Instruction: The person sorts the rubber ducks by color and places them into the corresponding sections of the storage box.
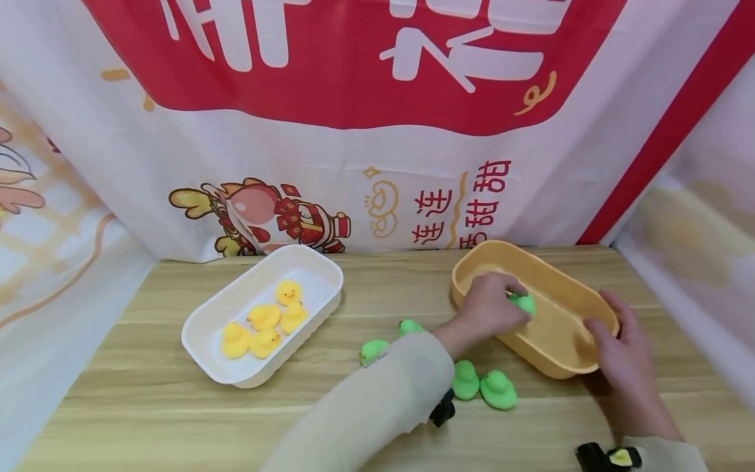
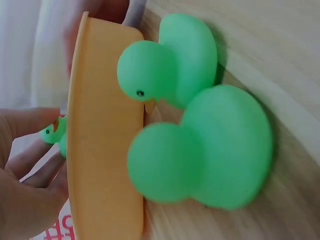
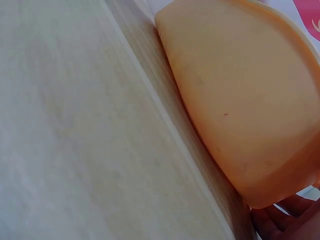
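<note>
A small green toy duck [image 1: 523, 303] is pinched between the thumb and fingers of my left hand [image 1: 492, 305], above the inside of a yellow-orange tub [image 1: 560, 328]. In the left wrist view, this duck [image 2: 49, 132] shows just past the tub's rim. My right hand [image 1: 628, 351] grips the tub's right end, thumb inside the rim and fingers on the outer wall. Under and beside my left forearm, several more green ducks lie on the table, among them one duck [image 1: 498, 390] near the tub's front side and another duck [image 1: 373, 351] farther left.
On the left stands a white tub [image 1: 203, 357] with several yellow ducks [image 1: 264, 317] in it. The wooden table [image 1: 147, 406] ends at a printed red and white cloth [image 1: 342, 151] hung behind it. White cloth also hangs along both sides.
</note>
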Demonstrator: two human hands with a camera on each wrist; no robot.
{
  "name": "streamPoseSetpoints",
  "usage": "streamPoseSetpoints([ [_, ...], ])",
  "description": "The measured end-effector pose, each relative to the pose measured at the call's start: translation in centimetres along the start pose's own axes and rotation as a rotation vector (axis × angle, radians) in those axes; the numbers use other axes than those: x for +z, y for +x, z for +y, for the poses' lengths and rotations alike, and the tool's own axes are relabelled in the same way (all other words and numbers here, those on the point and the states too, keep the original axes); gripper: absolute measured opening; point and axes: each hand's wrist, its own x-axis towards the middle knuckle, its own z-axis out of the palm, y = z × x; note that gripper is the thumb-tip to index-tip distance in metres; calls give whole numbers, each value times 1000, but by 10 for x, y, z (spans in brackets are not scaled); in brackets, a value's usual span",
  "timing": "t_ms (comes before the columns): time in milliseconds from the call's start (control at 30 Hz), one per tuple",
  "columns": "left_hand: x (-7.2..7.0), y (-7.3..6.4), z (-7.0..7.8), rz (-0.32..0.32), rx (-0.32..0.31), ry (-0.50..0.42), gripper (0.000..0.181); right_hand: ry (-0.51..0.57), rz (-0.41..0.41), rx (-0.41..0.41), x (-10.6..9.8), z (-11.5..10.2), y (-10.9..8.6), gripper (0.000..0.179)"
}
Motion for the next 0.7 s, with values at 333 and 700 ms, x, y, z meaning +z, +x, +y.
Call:
streamPoseSetpoints([
  [333,14,18,2,-178,-1,120,19,16,-10,-11,11,1,-1,65],
  [700,31,26,13,-365,5,272,14,217,-26,11,1,4,-1,65],
])
